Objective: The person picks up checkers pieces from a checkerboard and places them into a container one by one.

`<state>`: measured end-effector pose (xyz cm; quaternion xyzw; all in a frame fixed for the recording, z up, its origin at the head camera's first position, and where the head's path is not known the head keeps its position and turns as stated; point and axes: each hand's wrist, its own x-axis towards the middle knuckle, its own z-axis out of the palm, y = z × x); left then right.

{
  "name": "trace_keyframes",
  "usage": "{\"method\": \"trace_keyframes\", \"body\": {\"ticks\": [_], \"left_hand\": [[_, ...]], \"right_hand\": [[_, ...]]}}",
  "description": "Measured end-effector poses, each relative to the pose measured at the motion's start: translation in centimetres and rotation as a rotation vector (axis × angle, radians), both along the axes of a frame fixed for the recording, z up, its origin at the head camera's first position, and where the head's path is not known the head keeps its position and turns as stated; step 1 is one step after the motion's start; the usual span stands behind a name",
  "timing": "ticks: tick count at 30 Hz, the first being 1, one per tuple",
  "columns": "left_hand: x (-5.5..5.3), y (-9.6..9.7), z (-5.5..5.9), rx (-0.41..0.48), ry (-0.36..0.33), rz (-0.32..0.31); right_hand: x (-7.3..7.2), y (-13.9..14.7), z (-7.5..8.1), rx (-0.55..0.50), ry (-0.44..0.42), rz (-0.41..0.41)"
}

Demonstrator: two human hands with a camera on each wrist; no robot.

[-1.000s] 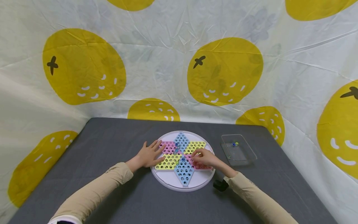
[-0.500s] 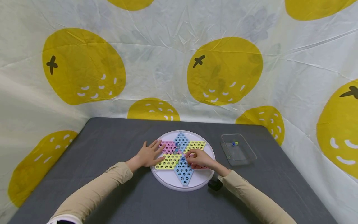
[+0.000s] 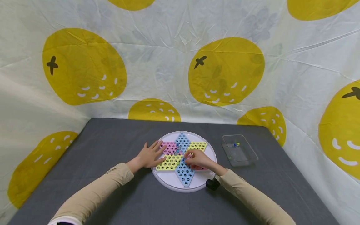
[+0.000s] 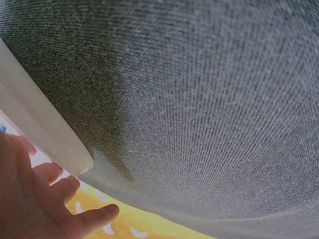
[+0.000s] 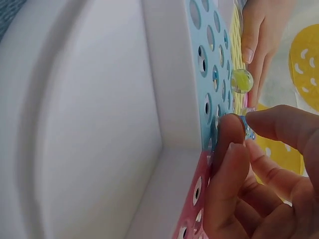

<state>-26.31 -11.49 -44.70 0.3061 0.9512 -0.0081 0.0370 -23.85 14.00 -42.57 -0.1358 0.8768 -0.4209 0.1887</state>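
Observation:
A round white Chinese checkers board (image 3: 167, 181) with a blue, yellow and pink star of holes lies on the table. My left hand (image 3: 149, 155) rests spread on its left side, fingers reaching over the pink and yellow holes. Over the star's centre, my right hand (image 3: 199, 158) pinches a blue marble (image 5: 243, 120) between thumb and index finger, right at the holes; the fingers hide most of it. Left of it sits a yellow-green marble (image 5: 242, 80) in the board. Several bluish marbles (image 3: 177, 151) stand in a row farther back, near the pink section.
To the board's right stands a clear plastic box (image 3: 244, 163) holding a few marbles, among them a blue one (image 3: 235, 145) and a yellow one (image 3: 238, 144). A dark grey cloth (image 3: 126, 134) covers the table. Behind hangs a white curtain (image 3: 157, 72) with yellow fruit prints.
My right hand has moved left from the pink section to the star's centre, its fingertips closing on the blue marble there. The left hand stays in place.

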Motion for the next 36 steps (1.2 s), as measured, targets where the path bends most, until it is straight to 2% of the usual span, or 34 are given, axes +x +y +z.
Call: {"method": "trace_keyframes", "body": {"ticks": [17, 36], "left_hand": [[-0.22, -0.09, -0.22, -0.004, -0.019, 0.004], [-0.15, -0.06, -0.10, -0.005, -0.006, -0.004]], "right_hand": [[-0.15, -0.40, -0.12, 0.017, 0.013, -0.019], [0.24, 0.14, 0.37, -0.008, -0.036, -0.036]]}}
